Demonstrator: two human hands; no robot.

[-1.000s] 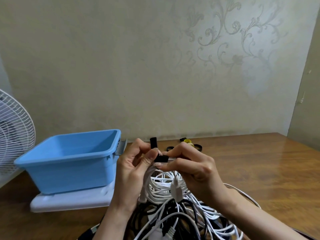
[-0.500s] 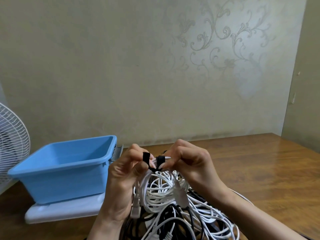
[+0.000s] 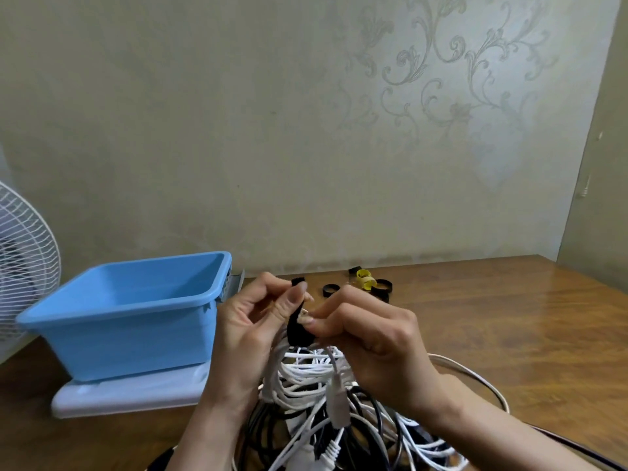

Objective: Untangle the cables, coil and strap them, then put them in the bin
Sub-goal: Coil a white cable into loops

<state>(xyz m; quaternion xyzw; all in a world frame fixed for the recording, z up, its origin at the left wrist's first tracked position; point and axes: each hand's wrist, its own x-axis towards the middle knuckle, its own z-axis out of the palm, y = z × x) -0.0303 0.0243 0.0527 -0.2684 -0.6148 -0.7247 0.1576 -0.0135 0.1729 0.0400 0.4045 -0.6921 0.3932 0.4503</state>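
Observation:
A coiled white cable [image 3: 306, 372] hangs between my hands above a tangle of black and white cables [image 3: 339, 433] on the wooden table. A black strap [image 3: 299, 326] wraps the top of the coil. My left hand [image 3: 251, 338] pinches the strap's upper end between thumb and fingers. My right hand [image 3: 370, 338] pinches the strap and coil from the right. The blue bin [image 3: 129, 321] stands empty to the left, on a white lid.
Spare black strap loops [image 3: 331, 289] and a yellow one [image 3: 365, 278] lie on the table behind my hands. A white fan [image 3: 23, 273] stands at the left edge. The wall runs behind the wooden table [image 3: 509, 334].
The strap has been drawn down around the coil's top; my left thumb now holds its free end upright. The view shifted, showing the spare straps again.

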